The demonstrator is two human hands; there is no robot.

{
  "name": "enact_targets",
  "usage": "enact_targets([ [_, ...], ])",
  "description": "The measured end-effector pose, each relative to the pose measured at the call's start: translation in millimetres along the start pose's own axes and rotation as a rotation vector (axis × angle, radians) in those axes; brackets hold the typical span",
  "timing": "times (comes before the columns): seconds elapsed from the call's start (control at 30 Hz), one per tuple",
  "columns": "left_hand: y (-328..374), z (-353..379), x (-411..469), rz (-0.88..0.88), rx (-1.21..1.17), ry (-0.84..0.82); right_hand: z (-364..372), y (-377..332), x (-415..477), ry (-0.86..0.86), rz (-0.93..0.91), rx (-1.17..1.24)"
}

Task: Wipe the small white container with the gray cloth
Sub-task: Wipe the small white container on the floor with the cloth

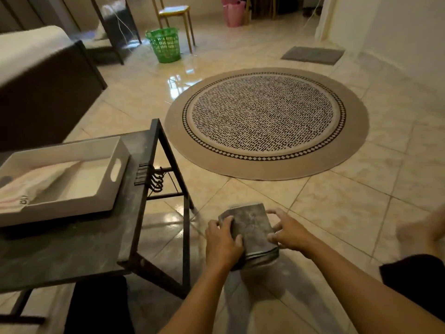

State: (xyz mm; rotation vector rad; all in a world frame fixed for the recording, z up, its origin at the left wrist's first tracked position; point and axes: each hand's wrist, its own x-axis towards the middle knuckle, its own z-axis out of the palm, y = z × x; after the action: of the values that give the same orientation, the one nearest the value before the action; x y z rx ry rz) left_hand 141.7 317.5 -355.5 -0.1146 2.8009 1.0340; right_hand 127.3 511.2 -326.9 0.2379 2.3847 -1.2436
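Both hands hold the folded gray cloth [250, 233] above the tiled floor [337, 208], beside the dark side table [72, 251]. Left hand [222, 242] fingers curl over its left edge; right hand [287, 233] fingertips pinch its right edge. A white tray [115, 169] rests on the table. No small white container can be identified.

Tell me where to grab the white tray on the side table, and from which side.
Grip the white tray by the oval cut-out handle in its right end wall, coming from the right, where the table edge is open. The slot lets fingers hook through the wall. A striped cloth lies inside it, so lift level.
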Motion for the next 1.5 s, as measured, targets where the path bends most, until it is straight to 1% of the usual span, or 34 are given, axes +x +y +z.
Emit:
enact_targets([
  [0.07, 2, 3, 1, 0.07, 0.12, 0.064, 3, 2, 4, 0.039, 0.037, 0.122],
  [0.13, 8, 8, 1, 0.161, 0.243, 0.081, 8, 3, 4, 0.039, 0.054, 0.193],
  [0.23, 10, 18, 0, 0.294, 0.374, -0.015, 13, 5, 2, 0.019, 0.05, 0.246],
  [0.3, 7, 24, -4, 0.328, 0.414, -0.086, 13, 8, 0, 0.004, 0.059, 0.27],
  [0.37, 1, 28, -9, 0.316, 0.423, -0.124, 15, 12, -2, -0.018, 0.076, 0.29],
  [0.5, -5, 30, -17, 0.313, 0.435, -0.117, 16, 15, 1, -0.018, 0.12, 0.388],
  [0.63, 3, 25, -20, 0.298, 0.444, -0.126, 16, 15, 4, -0.006, 0.057, 0.334],
  [0.73, 10, 24, -17, 0.347, 0.469, -0.13, 17, 18, 2, -0.035, 0.033, 0.307],
  [0.83, 9, 28, -15, 0.369, 0.49, -0.173, 19, 25, 0, -0.089, 0.049, 0.366],
  [0.97, 8, 30, -22, 0.373, 0.526, -0.188, 14, 27, 0, -0.145, 0.065, 0.446],
  [1.1, 11, 29, -21, 0.378, 0.547, -0.199, 9, 22, 4, -0.204, 0.052, 0.417],
  [1.2, 10, 30, -18, 0.348, 0.544, -0.176, 6, 21, 5, -0.246, 0.06, 0.398],
  [1.33, 8, 35, -26, 0.295, 0.542, -0.152, 6, 24, 5, -0.256, 0.072, 0.389],
  [1.5, 14, 35, -20, 0.328, 0.562, -0.175, 5, 22, 1, -0.267, 0.066, 0.379],
])
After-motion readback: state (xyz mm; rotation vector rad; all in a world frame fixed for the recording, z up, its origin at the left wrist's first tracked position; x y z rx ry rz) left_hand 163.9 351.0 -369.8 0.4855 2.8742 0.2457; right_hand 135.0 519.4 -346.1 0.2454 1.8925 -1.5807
